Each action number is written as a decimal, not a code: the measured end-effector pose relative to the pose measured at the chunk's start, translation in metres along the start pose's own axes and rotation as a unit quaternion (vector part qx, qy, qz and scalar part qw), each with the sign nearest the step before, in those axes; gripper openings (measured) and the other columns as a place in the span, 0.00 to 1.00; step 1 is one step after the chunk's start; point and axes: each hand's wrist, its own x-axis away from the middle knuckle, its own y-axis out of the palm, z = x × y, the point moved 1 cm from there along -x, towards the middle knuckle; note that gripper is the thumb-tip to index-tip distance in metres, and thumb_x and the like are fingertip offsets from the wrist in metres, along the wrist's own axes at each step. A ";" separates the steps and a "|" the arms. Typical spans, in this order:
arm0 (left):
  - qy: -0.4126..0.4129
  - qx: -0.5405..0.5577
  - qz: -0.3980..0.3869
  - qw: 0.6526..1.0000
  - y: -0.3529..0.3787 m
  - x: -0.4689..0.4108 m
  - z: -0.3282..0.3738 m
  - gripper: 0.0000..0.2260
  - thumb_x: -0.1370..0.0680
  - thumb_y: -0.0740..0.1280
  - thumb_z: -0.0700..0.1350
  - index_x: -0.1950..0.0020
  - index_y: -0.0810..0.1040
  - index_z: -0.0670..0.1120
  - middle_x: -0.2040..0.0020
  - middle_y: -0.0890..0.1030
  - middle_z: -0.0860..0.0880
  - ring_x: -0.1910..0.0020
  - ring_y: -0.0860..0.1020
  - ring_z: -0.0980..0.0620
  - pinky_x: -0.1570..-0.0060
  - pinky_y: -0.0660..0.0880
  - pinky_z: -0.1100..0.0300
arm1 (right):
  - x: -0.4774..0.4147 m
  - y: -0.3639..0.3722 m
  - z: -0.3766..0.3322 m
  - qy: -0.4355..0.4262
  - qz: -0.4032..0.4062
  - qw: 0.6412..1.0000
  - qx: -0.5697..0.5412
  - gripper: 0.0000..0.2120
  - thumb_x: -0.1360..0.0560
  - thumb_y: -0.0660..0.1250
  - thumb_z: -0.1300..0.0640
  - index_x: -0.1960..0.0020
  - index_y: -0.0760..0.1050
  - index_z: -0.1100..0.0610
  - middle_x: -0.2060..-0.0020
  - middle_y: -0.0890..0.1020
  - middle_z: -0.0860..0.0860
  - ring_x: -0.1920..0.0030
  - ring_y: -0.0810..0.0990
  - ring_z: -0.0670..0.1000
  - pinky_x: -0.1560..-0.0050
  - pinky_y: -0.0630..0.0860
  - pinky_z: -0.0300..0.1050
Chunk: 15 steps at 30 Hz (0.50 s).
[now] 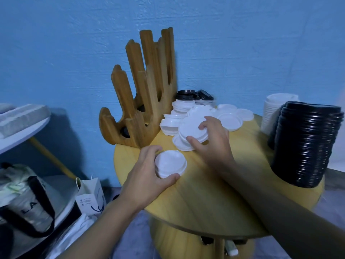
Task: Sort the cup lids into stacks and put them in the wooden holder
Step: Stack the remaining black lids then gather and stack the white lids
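While left hand [147,176] grips white lids [170,163], right hand [212,141] pinches another.

Wooden holder [141,101]: one
Round surface [196,199]: one
Tall stack of black lids [306,144]: one, its lids too many to count
Tall stack of white lids [272,109]: one, partly hidden
Short stack of white lids [170,163], in the left hand [147,182]: one
Large white lid [192,128], in the right hand [214,144]: at least one
Loose white lids [229,118] in a heap: a dozen or more, exact number unclear
Small groups of black lids [186,95] at the back: two
Hands: two
Bags: two, a tote bag [28,202] and a paper bag [91,197]
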 end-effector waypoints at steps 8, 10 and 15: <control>-0.021 0.015 -0.010 1.000 0.000 0.001 -0.001 0.45 0.33 0.77 0.63 0.24 0.56 0.57 0.26 0.63 0.60 0.32 0.70 0.58 0.41 0.77 0.56 | 0.040 -0.002 -0.039 -0.025 -0.146 0.987 0.059 0.21 0.34 0.65 0.34 0.49 0.72 0.47 0.45 0.77 0.43 0.41 0.72 0.45 0.44 0.57 0.42; -0.017 0.016 -0.016 1.000 -0.001 0.002 -0.001 0.44 0.33 0.77 0.63 0.24 0.56 0.58 0.26 0.64 0.60 0.32 0.70 0.57 0.40 0.76 0.56 | 0.038 -0.002 -0.036 -0.017 -0.168 0.984 0.058 0.19 0.33 0.65 0.34 0.51 0.70 0.46 0.47 0.77 0.42 0.43 0.72 0.45 0.44 0.58 0.44; -0.002 0.007 -0.032 0.999 -0.001 0.003 -0.003 0.37 0.32 0.73 0.60 0.27 0.59 0.62 0.30 0.64 0.65 0.40 0.72 0.61 0.43 0.78 0.51 | 0.039 0.003 -0.030 -0.036 -0.236 0.967 0.089 0.21 0.31 0.63 0.31 0.48 0.72 0.46 0.47 0.76 0.42 0.44 0.71 0.45 0.41 0.64 0.49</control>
